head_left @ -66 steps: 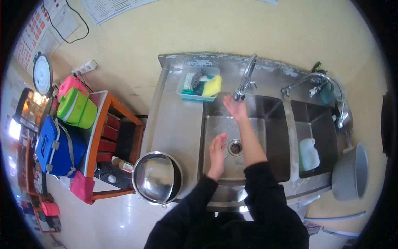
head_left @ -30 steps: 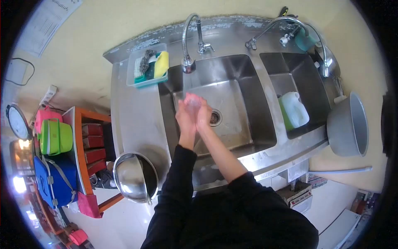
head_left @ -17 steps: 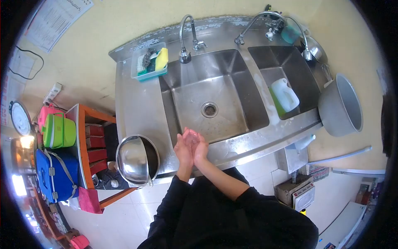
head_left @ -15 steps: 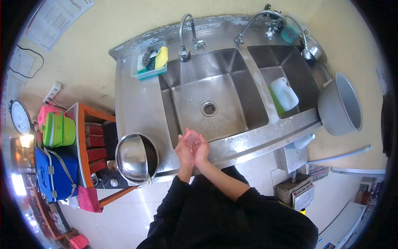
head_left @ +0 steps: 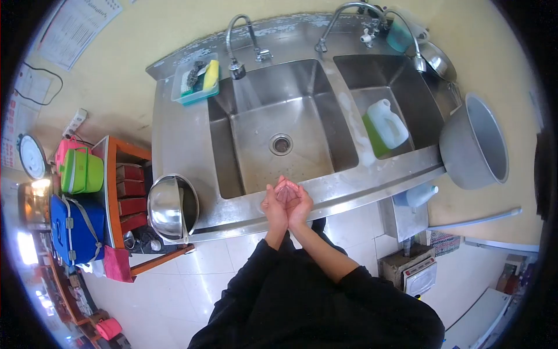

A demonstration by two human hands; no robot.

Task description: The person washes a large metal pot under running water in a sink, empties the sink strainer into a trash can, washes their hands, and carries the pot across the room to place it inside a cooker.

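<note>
Over the front edge of the steel sink [head_left: 343, 161], my left hand [head_left: 274, 209] and my right hand [head_left: 300, 206] sit side by side, palms up. They touch along their inner edges and form a cup with the fingers curled slightly upward. The palms look wet; I cannot make out how much water lies in them. Beyond them is the large basin with its drain [head_left: 281, 144]. Water runs from the left faucet [head_left: 237, 71] into that basin, away from my hands.
A plastic tub [head_left: 185, 100] with a sponge and scrubbers stands left of the faucet. Metal bowls [head_left: 165, 206] rest on the left counter. A jug of green liquid [head_left: 386, 125] stands in the right basin. A big grey pot [head_left: 465, 142] is at the right.
My cupped hands have moved right along the sink's front edge, and the clear, shiny water in the palms shows less. The view has shifted slightly. The faucet still runs.
</note>
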